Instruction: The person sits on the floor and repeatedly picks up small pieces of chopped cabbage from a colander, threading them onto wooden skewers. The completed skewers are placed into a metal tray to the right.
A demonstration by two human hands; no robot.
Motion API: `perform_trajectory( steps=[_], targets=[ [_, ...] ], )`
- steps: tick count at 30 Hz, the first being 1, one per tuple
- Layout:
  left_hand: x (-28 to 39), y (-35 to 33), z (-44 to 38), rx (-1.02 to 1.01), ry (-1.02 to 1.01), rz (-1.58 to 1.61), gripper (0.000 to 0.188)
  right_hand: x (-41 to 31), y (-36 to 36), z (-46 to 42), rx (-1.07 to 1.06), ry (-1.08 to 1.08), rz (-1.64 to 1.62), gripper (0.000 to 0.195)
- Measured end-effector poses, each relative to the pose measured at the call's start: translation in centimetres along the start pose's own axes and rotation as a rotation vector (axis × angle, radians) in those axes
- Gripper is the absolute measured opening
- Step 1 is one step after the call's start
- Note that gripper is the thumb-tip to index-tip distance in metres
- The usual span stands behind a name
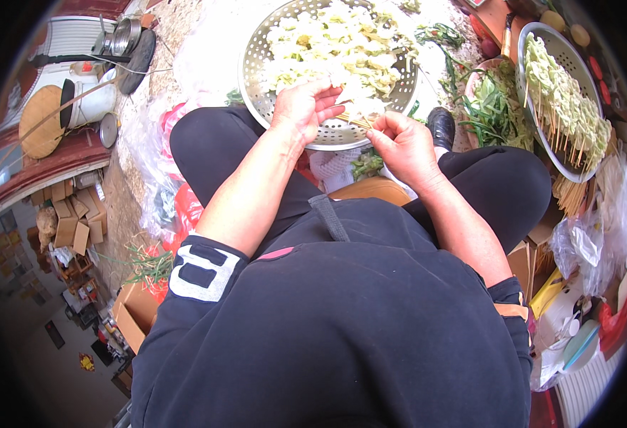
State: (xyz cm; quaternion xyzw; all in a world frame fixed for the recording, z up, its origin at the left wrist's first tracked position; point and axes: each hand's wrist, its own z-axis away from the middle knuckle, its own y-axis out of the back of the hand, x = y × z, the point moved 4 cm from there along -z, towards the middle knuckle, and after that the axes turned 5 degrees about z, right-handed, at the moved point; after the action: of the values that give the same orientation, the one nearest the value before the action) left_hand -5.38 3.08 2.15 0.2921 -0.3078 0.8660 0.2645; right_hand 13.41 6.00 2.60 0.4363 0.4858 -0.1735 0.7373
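A perforated metal colander (249, 69) sits before my knees, heaped with pale green leafy vegetable pieces (319, 43). My right hand (407, 144) pinches thin wooden skewers (357, 121) between thumb and fingertips over the colander's near rim. From the left, my left hand (303, 109) reaches over the same rim, fingers half curled beside the far ends of the skewers and close to a pale leaf piece (361, 104). Glare washes out that spot, so what the left fingertips grip is unclear.
At right, a second colander (530, 115) bears several loaded vegetable skewers (565, 101). Below it are a bundle of bare skewers (573, 193) and plastic bags (591, 246). Green leaves (487, 107) fill a pink basin. Cardboard boxes (134, 310) and a red bag (188, 211) lie left.
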Motion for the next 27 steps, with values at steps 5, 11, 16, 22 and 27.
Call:
perform_trajectory(
  steps=[5,11,16,22,27],
  targets=[
    [-0.24,-0.29,0.06,-0.167,-0.025,-0.033,0.038,-0.5,0.28,0.03,0.054,0.005,0.038,0.012],
    [-0.34,-0.32,0.1,-0.143,-0.109,-0.109,0.038,-0.52,0.3,0.05,0.055,-0.003,0.058,0.013],
    [-0.28,-0.51,0.44,-0.1,-0.143,-0.147,0.035,-0.38,0.07,0.04,0.043,0.005,0.051,0.014],
    [-0.56,-0.19,0.09,-0.102,-0.114,-0.117,0.031,-0.25,-0.16,0.07,0.015,-0.002,0.036,0.013],
    [-0.37,-0.42,0.43,-0.076,-0.028,-0.022,0.027,-0.15,-0.17,0.05,-0.013,-0.065,0.016,0.016]
  ],
)
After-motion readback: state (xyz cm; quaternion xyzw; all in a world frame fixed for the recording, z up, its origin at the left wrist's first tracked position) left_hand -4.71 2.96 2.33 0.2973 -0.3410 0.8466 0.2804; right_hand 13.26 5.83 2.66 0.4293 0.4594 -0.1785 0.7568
